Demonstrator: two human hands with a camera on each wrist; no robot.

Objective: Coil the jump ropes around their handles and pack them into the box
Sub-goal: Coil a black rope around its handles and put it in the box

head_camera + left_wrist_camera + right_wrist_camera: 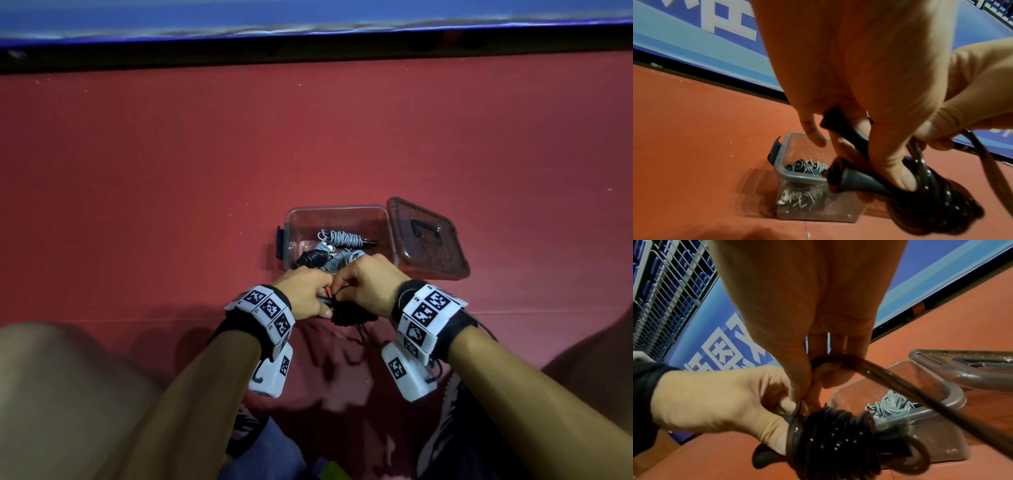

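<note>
While the left hand (306,291) clamps the two black handles (849,172) side by side, thumb pressed on the nearer one, the right hand (368,286) pinches the free run of black rope (879,378) between thumb and curled fingers and leads it toward the coil (834,439). Holding both handles together as one core makes sense: the turns stack onto a single stiff bundle instead of slipping between two loose sticks, and the flared handle ends stick out past the left fingers, which should stop the windings sliding off. Both hands work close together, just in front of the clear plastic box (291,219), so the finished bundle needs only a short move to go in. That box sits on the red floor (171,171) with its lid (428,240) swung open to the right, leaning out of the way of the opening. Inside lie grey coiled ropes (339,238) and what looks like one black bundle (313,258), already packed. The rope in hand seems well wound, with many tight turns around the handles, yet a length still trails from the right hand's pinch down past the box edge, so I judge the coiling unfinished. Keeping tension on that trailing part matters, since slack would let the stiff, springy turns loosen. Tagged bands with camera units ring both wrists.
</note>
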